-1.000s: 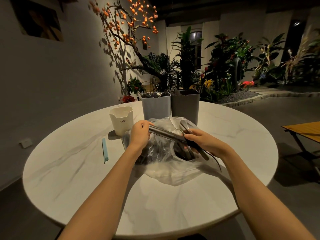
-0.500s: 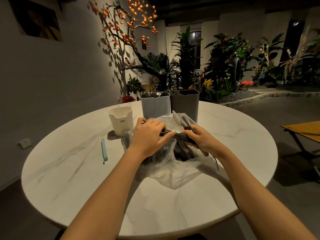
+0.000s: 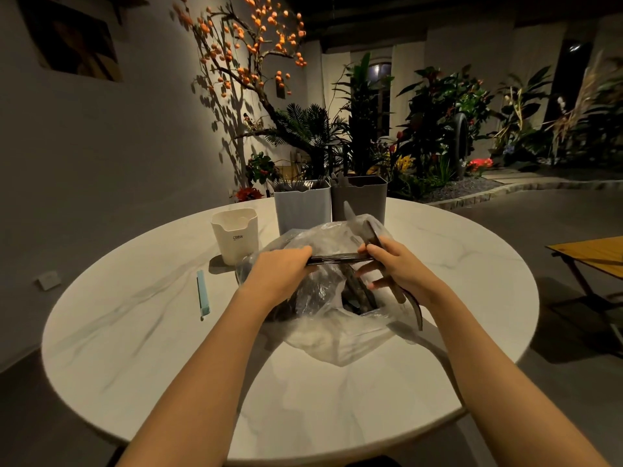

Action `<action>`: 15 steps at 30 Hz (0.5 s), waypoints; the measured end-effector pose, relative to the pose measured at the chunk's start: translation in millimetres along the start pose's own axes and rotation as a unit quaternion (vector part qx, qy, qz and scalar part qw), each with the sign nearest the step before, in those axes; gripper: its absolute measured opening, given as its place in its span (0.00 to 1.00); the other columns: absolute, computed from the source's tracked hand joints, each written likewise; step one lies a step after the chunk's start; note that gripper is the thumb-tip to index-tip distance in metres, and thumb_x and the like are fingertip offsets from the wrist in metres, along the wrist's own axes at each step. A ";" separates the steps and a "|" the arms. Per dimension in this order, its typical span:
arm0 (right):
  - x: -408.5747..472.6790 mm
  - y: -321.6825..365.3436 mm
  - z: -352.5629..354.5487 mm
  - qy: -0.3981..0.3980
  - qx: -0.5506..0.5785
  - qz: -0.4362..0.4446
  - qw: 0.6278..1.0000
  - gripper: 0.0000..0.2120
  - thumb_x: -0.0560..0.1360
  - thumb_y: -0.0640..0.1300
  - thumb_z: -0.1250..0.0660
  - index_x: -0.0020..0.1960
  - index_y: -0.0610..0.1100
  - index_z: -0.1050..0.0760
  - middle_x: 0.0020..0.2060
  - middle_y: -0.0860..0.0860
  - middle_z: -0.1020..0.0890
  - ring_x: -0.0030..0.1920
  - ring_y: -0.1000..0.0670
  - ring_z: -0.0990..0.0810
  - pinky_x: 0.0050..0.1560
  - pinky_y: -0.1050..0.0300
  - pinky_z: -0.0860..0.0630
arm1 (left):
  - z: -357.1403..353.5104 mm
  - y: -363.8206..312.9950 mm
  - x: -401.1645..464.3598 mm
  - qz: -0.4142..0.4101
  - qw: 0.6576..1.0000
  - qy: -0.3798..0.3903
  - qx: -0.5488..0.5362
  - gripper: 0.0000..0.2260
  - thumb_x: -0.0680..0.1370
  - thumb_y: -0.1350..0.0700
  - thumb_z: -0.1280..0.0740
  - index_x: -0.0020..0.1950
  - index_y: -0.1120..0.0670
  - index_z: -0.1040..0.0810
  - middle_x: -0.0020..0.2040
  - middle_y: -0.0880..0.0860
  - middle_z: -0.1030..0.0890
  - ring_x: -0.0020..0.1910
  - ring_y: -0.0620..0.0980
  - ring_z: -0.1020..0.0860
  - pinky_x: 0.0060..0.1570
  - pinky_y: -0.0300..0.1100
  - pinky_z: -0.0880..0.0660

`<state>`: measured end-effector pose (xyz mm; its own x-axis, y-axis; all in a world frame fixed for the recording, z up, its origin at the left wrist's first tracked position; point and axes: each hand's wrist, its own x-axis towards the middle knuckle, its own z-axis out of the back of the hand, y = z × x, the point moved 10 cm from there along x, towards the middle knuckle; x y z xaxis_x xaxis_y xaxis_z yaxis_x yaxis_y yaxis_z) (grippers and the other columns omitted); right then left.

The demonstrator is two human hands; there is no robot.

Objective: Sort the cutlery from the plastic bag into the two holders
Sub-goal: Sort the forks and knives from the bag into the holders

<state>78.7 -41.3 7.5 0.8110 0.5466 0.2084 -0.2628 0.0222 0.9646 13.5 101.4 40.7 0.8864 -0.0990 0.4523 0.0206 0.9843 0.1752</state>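
Clear plastic bag point(image 3: 333, 318) sits crumpled mid-table on the white marbled table point(image 3: 141, 332), more dark cutlery inside. Left hand point(image 3: 279, 276) and right hand point(image 3: 401, 267) both curl round a bundle of dark cutlery point(image 3: 332, 258) held level over the bag's mouth; right hand also grips further pieces pointing up and down. Behind the bag: light grey holder point(image 3: 301, 207) and dark grey holder point(image 3: 359, 198), side by side, touching. Cream cup point(image 3: 235, 235) left; pale blue clip point(image 3: 203, 294) nearer the edge.
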 end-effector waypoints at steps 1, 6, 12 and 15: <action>-0.2 0.1 1.2 -0.006 0.014 -0.001 1.000 0.09 0.83 0.42 0.46 0.54 0.42 0.27 0.50 0.45 0.20 0.44 0.49 0.17 0.31 0.61 0.22 | -3.4 5.1 -0.8 0.013 1.000 0.013 -0.006 0.11 0.83 0.46 0.46 0.51 0.52 0.32 0.49 0.52 0.21 0.45 0.53 0.23 0.36 0.44 0.36; 1.6 -5.2 15.1 -0.064 -0.035 -0.004 0.997 0.10 0.83 0.42 0.45 0.56 0.38 0.27 0.43 0.46 0.20 0.28 0.53 0.27 0.24 0.65 0.31 | -33.2 1.6 -6.5 0.017 0.975 0.127 -0.181 0.06 0.82 0.48 0.41 0.51 0.49 0.29 0.45 0.49 0.22 0.39 0.44 0.25 0.35 0.35 0.33; 5.3 -8.9 20.4 -0.063 0.005 -0.007 0.998 0.11 0.84 0.41 0.46 0.58 0.38 0.27 0.35 0.46 0.21 0.21 0.57 0.37 0.22 0.66 0.40 | -38.7 10.0 -10.4 0.074 0.901 0.159 -0.397 0.10 0.81 0.47 0.40 0.52 0.52 0.26 0.40 0.52 0.25 0.39 0.47 0.26 0.42 0.38 0.27; 4.6 -7.0 11.0 -0.028 0.048 -0.010 0.998 0.11 0.84 0.42 0.48 0.55 0.40 0.28 0.27 0.49 0.29 0.22 0.57 0.37 0.22 0.66 0.41 | -36.1 8.8 -11.1 0.102 0.852 0.158 -0.488 0.09 0.82 0.49 0.41 0.47 0.53 0.29 0.34 0.49 0.30 0.29 0.43 0.32 0.29 0.32 0.33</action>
<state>90.1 -48.2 3.5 0.8445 0.4985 0.1958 -0.1982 -0.0488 0.9789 20.6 116.4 5.7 0.9947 -0.0190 0.1013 0.0897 0.6442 -0.7596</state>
